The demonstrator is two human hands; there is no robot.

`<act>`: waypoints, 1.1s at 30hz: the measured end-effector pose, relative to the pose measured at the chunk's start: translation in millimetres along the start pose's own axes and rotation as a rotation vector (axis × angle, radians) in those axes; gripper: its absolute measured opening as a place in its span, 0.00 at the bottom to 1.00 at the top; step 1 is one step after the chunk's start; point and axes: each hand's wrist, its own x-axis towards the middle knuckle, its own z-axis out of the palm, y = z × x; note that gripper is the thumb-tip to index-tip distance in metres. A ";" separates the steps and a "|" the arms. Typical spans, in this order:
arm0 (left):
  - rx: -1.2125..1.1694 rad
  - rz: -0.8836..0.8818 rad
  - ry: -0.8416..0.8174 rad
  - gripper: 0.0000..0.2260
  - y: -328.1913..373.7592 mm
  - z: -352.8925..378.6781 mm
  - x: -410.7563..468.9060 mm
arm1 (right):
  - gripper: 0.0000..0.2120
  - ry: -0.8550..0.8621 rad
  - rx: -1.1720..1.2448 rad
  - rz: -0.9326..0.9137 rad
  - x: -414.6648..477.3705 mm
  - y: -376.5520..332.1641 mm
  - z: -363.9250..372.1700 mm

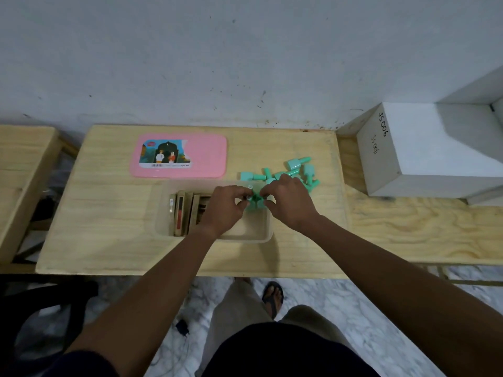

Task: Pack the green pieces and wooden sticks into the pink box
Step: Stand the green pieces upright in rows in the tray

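Note:
A translucent box (245,238) stands on the wooden table, with flat wooden sticks (181,213) upright in its left part. Its pink lid (201,148) lies flat behind it, picture side up. A heap of green pieces (298,170) lies on the table to the right of the lid. My left hand (226,208) and my right hand (288,202) meet over the box's right part, and both pinch a cluster of green pieces (255,203) between the fingertips. The box's far right corner is hidden by my hands.
A white carton (424,153) marked JS006 stands at the right on the wooden table (109,213), against the wall. A second wooden table (21,164) is at the left. Below the front edge are my legs, a sandalled foot and a marble floor.

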 end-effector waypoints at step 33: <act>0.281 -0.042 -0.278 0.11 5.2 -3.3 108.0 | 0.07 -0.089 0.301 0.479 82.6 50.2 1.6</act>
